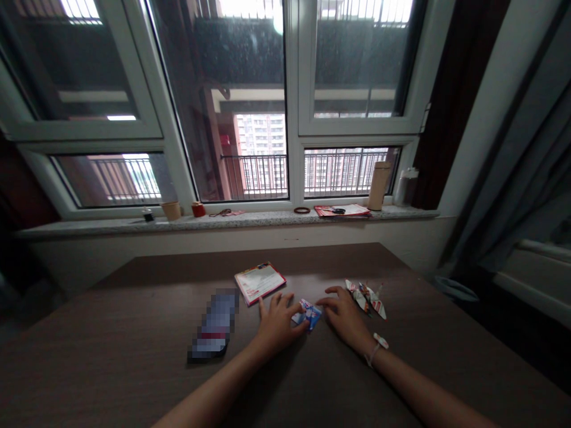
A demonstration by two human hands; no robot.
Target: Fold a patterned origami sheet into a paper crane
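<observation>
A small blue and white folded paper piece [307, 313] lies on the dark wooden table [134, 333]. My left hand [276, 324] rests on the table with fingers spread, its thumb and forefinger pressing on the paper's left side. My right hand [345, 315] lies flat to the right, its forefinger touching the paper's right edge. Folded paper cranes [366, 297] sit just beyond my right hand's fingertips. A red and white printed leaflet [259, 282] lies beyond my left hand.
A pixelated dark object [215, 326] lies left of my left hand. The stone windowsill [267, 219] behind the table carries cups [171, 210], a tall tumbler [378, 185], a jar [405, 186] and papers [342, 210]. Grey curtains [526, 166] hang at right.
</observation>
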